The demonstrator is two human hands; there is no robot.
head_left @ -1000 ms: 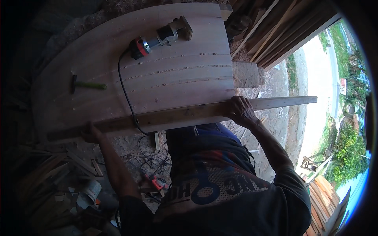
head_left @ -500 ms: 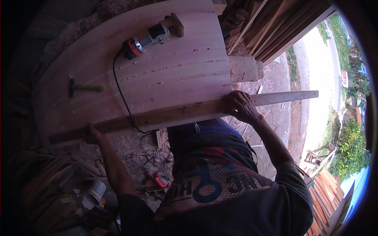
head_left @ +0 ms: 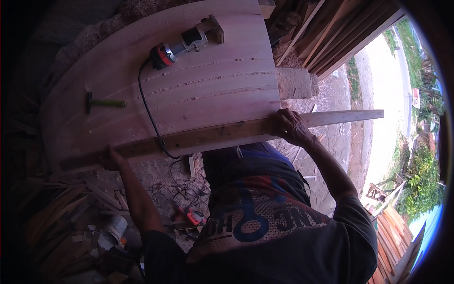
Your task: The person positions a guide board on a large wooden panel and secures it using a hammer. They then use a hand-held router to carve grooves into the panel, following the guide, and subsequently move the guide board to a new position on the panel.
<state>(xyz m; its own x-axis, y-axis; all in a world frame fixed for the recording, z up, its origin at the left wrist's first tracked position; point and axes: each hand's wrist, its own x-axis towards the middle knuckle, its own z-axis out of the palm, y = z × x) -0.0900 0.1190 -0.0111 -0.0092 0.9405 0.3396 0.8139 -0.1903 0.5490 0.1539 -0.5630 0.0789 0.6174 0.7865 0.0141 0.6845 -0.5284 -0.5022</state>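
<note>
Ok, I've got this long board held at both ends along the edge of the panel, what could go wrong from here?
1. The power cord of the router runs under the long board; sliding the board may pinch or tug it.
2. The board's right end sticks out past the right hand and off the wooden panel, so it could swing or tip.
3. The left hand grips near the panel's edge, where fingers might get pinched.

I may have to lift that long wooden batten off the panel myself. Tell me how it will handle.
The long wooden batten looks stiff: gripped by the left hand and right hand, it shows no obvious sag. Being thin and narrow, it is probably light for its length. Its free end overhangs well past the wooden panel, so a one-handed lift would likely swing or tip.
</note>
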